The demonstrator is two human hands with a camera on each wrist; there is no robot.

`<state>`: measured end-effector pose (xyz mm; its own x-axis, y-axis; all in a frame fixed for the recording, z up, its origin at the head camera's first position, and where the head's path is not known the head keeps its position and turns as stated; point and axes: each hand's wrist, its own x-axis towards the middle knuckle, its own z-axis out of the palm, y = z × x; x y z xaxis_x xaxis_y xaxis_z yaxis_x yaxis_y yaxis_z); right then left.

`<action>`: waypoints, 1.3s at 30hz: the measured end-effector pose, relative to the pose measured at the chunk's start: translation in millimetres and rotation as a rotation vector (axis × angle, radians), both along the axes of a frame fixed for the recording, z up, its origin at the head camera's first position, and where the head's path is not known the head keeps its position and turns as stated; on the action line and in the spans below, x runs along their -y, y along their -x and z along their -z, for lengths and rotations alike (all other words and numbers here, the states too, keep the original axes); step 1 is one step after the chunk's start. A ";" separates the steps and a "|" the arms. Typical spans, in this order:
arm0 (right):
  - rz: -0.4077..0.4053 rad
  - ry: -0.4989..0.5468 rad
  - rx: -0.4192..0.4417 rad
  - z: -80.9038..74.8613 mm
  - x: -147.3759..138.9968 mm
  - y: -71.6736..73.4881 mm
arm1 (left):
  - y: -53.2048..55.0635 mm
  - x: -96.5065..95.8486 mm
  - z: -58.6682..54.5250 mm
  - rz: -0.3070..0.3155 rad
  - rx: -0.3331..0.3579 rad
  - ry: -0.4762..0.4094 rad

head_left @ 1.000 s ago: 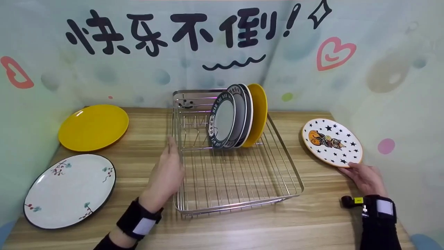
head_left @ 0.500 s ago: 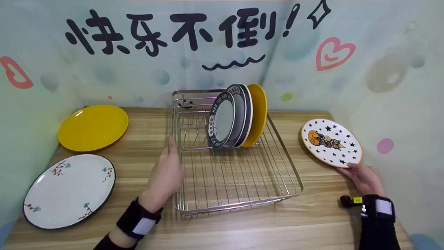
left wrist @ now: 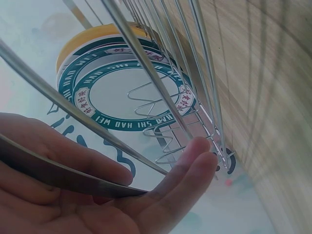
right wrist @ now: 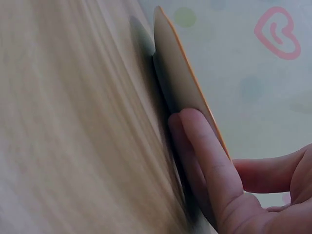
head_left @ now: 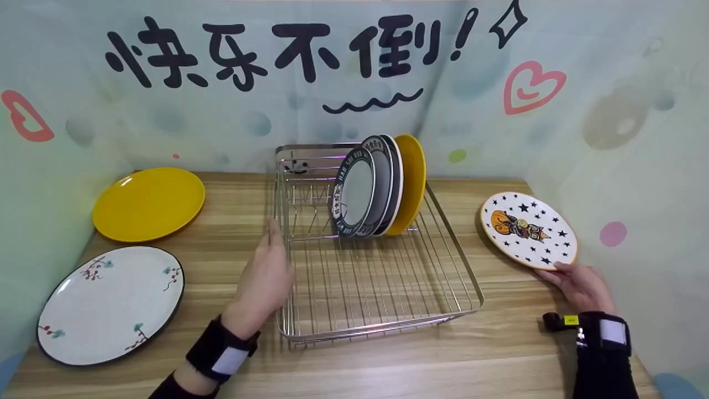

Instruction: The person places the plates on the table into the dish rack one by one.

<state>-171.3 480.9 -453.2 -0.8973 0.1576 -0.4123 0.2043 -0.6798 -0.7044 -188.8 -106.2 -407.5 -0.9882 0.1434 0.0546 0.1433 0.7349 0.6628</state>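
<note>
A metal wire dish rack (head_left: 382, 331) stands mid-table. My left hand (head_left: 266, 277) grips its left rim; in the left wrist view the flat metal band runs between thumb and fingers (left wrist: 187, 178). On the right, my right hand (head_left: 584, 285) pinches the near edge of an orange-rimmed white plate (head_left: 540, 213) with black stars and a pumpkin-and-owl picture. The thumb lies on top. In the right wrist view, fingers (right wrist: 209, 156) press its underside, low over the table. Upright in the rack's back half lean several dark-bordered plates (head_left: 356, 191) and a yellow plate (head_left: 415, 183).
At the left lie another yellow plate (head_left: 149, 205) and, nearer, a large white plate (head_left: 113, 305) with a dark rim and small flower sprigs. A printed cloth backdrop (head_left: 221, 127) rises behind the wooden table (head_left: 443, 366) and along both sides.
</note>
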 end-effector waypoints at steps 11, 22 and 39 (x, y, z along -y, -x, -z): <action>-0.017 0.029 -0.066 1.3 2.4 -1.3 | -1.6 0.6 2.2 0.005 -0.065 0.027; 0.016 0.015 -0.074 1.0 6.6 -1.2 | -0.8 0.9 2.9 0.006 -0.069 0.019; 0.007 0.014 -0.141 -2.1 14.8 0.2 | -1.2 0.3 1.5 0.001 -0.062 0.036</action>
